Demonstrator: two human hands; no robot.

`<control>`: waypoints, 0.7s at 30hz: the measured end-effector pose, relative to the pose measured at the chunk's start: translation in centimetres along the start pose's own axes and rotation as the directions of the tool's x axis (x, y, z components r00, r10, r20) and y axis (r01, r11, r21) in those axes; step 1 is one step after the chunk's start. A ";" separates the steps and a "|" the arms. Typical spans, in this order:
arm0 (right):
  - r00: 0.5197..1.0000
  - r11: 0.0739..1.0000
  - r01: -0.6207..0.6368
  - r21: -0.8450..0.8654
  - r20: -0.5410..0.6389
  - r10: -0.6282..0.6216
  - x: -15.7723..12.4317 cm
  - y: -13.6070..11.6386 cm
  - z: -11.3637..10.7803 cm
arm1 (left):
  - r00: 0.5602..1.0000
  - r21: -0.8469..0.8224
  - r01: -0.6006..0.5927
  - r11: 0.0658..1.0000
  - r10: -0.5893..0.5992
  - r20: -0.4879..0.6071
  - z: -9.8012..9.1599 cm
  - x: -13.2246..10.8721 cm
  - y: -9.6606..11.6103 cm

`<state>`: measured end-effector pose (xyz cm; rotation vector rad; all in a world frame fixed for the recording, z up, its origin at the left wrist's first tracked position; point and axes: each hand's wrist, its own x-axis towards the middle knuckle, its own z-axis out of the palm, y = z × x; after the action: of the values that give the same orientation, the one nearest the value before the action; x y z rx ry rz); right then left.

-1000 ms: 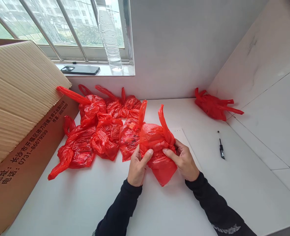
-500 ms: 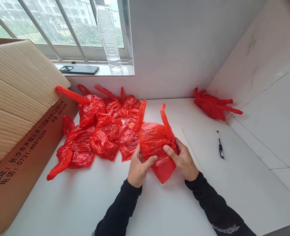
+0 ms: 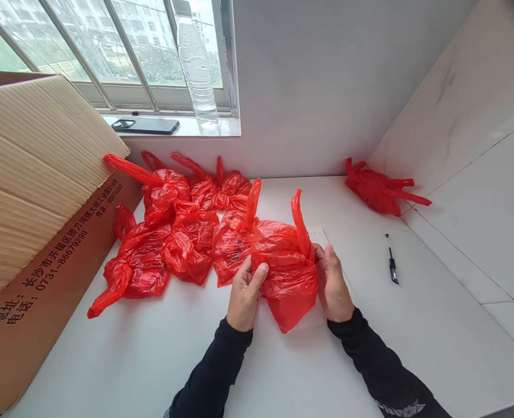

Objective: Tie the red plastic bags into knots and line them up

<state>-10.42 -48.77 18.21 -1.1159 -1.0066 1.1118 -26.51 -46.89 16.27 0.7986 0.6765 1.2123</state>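
Note:
A red plastic bag (image 3: pixel 284 270), filled and with two handle loops standing up, is held between my hands in front of me. At its left edge, my left hand (image 3: pixel 247 293) is closed on it, thumb on the front. My right hand (image 3: pixel 334 284) supports the bag's right edge, its thumb raised off the plastic and its fingers partly hidden behind the bag. Paper sheet (image 3: pixel 316 238) lies partly covered beneath the bag. Just left stands another filled red bag (image 3: pixel 229 247), close to my left hand. What the bags contain is unclear.
Several knotted red bags (image 3: pixel 187 249) cluster beside a large cardboard box (image 3: pixel 43 244) at left. On the windowsill are a phone (image 3: pixel 147 125) and a water bottle (image 3: pixel 198 75). A flattish red bag (image 3: pixel 376 190) and a pen (image 3: pixel 392 264) lie at right.
My right thumb has lifted from the bag's front, and the right hand has shifted to its edge. My left thumb has slid left. The bag now shows more of its front.

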 end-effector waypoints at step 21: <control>0.980 0.999 -0.050 0.014 0.191 0.047 0.6 -0.1 -1.3 | 0.989 0.284 -0.052 0.957 0.009 0.150 0.0 -0.2 0.2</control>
<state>-9.06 -48.35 18.17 -1.0377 -1.1201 1.2835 -26.61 -47.08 16.45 1.1338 0.7298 1.0830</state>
